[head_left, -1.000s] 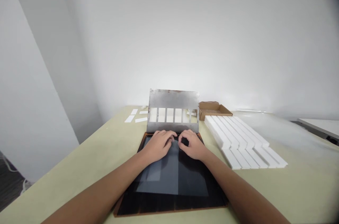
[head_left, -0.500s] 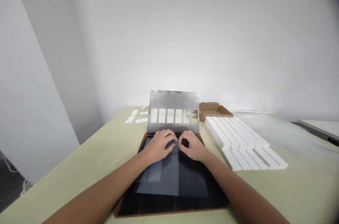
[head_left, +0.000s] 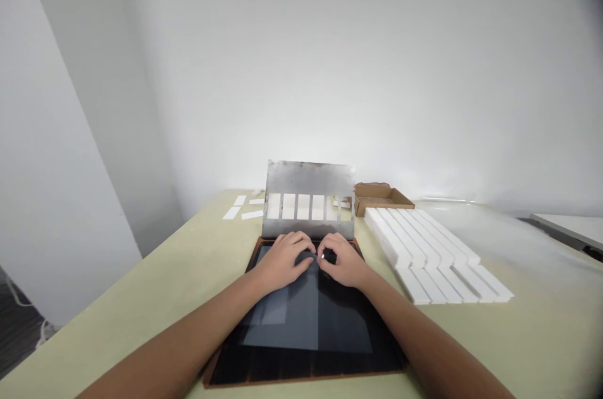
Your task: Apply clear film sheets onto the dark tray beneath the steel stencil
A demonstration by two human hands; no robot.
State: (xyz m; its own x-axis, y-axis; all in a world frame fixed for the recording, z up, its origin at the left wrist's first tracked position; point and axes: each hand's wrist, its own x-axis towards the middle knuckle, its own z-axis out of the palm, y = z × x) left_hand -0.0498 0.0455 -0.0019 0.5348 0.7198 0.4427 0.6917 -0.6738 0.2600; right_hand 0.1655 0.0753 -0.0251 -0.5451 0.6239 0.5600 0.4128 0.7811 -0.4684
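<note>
A dark board (head_left: 301, 323) with a brown rim lies in front of me on the pale green table (head_left: 141, 298). At its far end a grey metal plate (head_left: 311, 176) with several upright slots stands tilted up. Both hands rest on the board just below that plate, almost touching each other. My left hand (head_left: 282, 257) has its fingers curled down onto the dark surface. My right hand (head_left: 343, 259) is bent into a pinch of thumb and forefinger, with a tiny bright glint at the fingertips. What either hand holds is too small to make out.
Rows of long white strips (head_left: 428, 248) lie right of the board. An open cardboard box (head_left: 379, 196) sits behind them. A few white slips (head_left: 242, 209) lie at the back left. A white wall stands behind the table; the floor drops away at left.
The hands stay in the same place; only the fingers have shifted slightly, and a small glint now shows at my right fingertips.
</note>
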